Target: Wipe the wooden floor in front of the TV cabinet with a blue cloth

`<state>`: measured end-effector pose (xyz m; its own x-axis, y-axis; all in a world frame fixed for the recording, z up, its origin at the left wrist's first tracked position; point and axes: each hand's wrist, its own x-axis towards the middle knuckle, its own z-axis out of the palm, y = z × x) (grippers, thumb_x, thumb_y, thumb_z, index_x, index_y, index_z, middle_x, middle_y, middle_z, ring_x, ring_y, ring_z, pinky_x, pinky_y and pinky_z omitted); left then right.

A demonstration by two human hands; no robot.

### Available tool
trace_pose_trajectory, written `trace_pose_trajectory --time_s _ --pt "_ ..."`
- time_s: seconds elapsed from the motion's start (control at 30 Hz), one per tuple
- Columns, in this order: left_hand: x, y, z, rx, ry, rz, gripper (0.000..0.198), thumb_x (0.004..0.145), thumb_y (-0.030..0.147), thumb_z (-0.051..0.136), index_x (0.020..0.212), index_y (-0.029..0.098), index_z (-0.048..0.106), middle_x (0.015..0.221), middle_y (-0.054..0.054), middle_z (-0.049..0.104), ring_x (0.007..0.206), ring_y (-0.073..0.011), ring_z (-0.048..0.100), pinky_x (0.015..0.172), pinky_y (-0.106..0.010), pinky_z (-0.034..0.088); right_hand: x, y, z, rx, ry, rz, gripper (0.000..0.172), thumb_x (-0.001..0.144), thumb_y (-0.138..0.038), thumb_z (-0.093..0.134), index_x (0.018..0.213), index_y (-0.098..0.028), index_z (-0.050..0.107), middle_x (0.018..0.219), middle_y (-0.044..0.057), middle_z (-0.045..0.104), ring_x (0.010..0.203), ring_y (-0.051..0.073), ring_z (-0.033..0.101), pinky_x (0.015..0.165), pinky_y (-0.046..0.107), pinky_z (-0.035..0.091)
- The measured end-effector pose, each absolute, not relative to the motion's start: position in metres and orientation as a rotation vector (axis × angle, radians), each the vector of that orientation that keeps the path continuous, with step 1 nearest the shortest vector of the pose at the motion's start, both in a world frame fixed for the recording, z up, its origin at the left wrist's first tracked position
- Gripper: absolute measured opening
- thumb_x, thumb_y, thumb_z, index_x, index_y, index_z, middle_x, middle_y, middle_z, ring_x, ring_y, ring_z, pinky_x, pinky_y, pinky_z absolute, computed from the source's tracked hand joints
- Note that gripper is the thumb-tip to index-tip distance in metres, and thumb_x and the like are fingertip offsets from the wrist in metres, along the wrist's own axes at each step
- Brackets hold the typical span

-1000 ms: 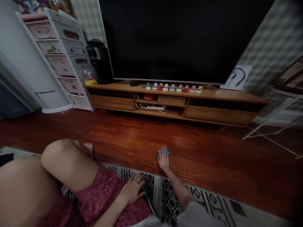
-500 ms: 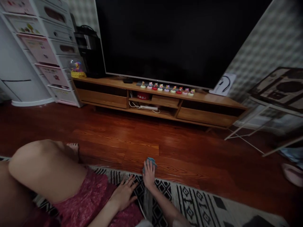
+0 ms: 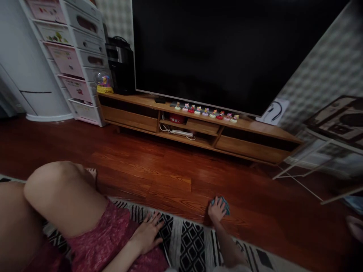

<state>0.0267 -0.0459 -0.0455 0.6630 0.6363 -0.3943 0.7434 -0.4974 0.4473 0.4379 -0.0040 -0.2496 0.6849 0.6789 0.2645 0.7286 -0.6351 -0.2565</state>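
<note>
My right hand presses down on a blue cloth on the wooden floor, just beyond the rug's edge. Its fingers lie over the cloth, which bunches out past them to the right. Closer to me, my left hand rests flat with fingers spread, at the hem of the dark red patterned clothing and over the black-and-white rug. Nothing is in this hand.
Ahead stands a low wooden TV cabinet with a row of small figurines under a large television. White drawers stand at left, a white-legged folding table at right. My bent leg occupies the left foreground.
My right hand has slid to the right across the floor, taking the blue cloth along. My left hand stays in place. The view has shifted slightly left.
</note>
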Motion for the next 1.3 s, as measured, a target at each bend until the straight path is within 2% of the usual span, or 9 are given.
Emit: trace_pose_trajectory --time_s 0.1,0.23,0.37,0.5,0.7,0.9,1.07,1.2,1.3 --pt "0.028 -0.047 -0.047 2.281 1.047 -0.254 0.064 0.088 0.038 0.060 0.148 0.017 0.049 0.162 -0.016 0.031 0.152 -0.0298 0.019 0.125 -0.052 0.015 0.395 -0.018 -0.259 -2.592 -1.080 -0.209 0.068 0.093 -0.030 0.027 0.159 -0.015 0.026 0.163 0.020 0.027 0.151 0.037 0.020 0.114 0.067 0.019" --pt "0.028 -0.047 -0.052 2.294 1.054 -0.229 0.063 0.089 0.039 0.060 0.148 0.020 0.049 0.162 -0.014 0.032 0.152 -0.0289 0.021 0.126 -0.050 0.015 0.278 0.006 -0.252 -2.528 -1.592 0.147 0.073 0.091 -0.028 0.039 0.161 -0.019 0.021 0.169 0.009 0.012 0.155 0.030 0.009 0.122 0.055 0.009" --pt "0.027 -0.046 -0.053 2.307 1.065 -0.233 0.065 0.089 0.038 0.060 0.151 0.023 0.045 0.163 -0.012 0.031 0.152 -0.0287 0.021 0.125 -0.050 0.017 0.180 0.041 -0.237 -1.996 -2.183 0.464 0.078 0.089 -0.036 0.052 0.160 -0.027 0.021 0.169 0.002 0.009 0.155 0.027 0.005 0.124 0.049 0.008" --pt "0.024 -0.045 -0.057 2.303 1.081 -0.197 0.065 0.089 0.040 0.060 0.150 0.022 0.046 0.163 -0.013 0.031 0.152 -0.0297 0.021 0.125 -0.051 0.017 0.169 0.069 -0.227 -1.617 -2.460 0.540 0.080 0.085 -0.030 0.057 0.159 -0.033 0.026 0.168 -0.001 0.014 0.155 0.022 0.008 0.124 0.045 0.009" --pt "0.023 -0.045 -0.060 2.299 1.076 -0.177 0.064 0.091 0.042 0.057 0.151 0.021 0.045 0.164 -0.014 0.027 0.153 -0.0274 0.017 0.126 -0.049 0.016 0.317 0.075 -0.230 -2.197 -1.994 0.184 0.074 0.085 -0.018 0.042 0.157 -0.027 0.032 0.166 0.002 0.024 0.154 0.019 0.014 0.123 0.044 0.013" --pt "0.029 -0.044 -0.054 2.259 1.080 -0.243 0.065 0.088 0.036 0.061 0.149 0.020 0.048 0.164 -0.014 0.026 0.153 -0.0297 0.018 0.125 -0.052 0.017 0.437 0.011 -0.257 -2.453 -1.123 -0.196 0.065 0.093 -0.032 0.030 0.157 -0.019 0.032 0.162 0.018 0.031 0.151 0.034 0.021 0.114 0.064 0.023" --pt "0.032 -0.045 -0.062 2.271 1.036 -0.258 0.064 0.087 0.037 0.062 0.148 0.021 0.049 0.163 -0.015 0.027 0.152 -0.0305 0.020 0.124 -0.053 0.018 0.376 0.008 -0.263 -2.440 -1.031 -0.215 0.068 0.094 -0.031 0.029 0.159 -0.016 0.025 0.163 0.022 0.027 0.151 0.038 0.017 0.112 0.069 0.021" --pt "0.032 -0.044 -0.067 2.277 1.025 -0.224 0.063 0.088 0.037 0.061 0.148 0.021 0.049 0.164 -0.014 0.028 0.153 -0.0301 0.020 0.124 -0.053 0.019 0.264 0.038 -0.253 -2.383 -1.513 0.088 0.071 0.091 -0.028 0.039 0.159 -0.018 0.026 0.166 0.014 0.023 0.154 0.032 0.012 0.120 0.060 0.012" --pt "0.030 -0.043 -0.067 2.290 1.037 -0.221 0.065 0.088 0.037 0.060 0.149 0.021 0.047 0.164 -0.014 0.027 0.153 -0.0291 0.020 0.125 -0.052 0.017 0.191 0.055 -0.245 -2.086 -2.002 0.321 0.075 0.090 -0.034 0.050 0.160 -0.023 0.025 0.168 0.008 0.017 0.155 0.029 0.010 0.123 0.053 0.010"
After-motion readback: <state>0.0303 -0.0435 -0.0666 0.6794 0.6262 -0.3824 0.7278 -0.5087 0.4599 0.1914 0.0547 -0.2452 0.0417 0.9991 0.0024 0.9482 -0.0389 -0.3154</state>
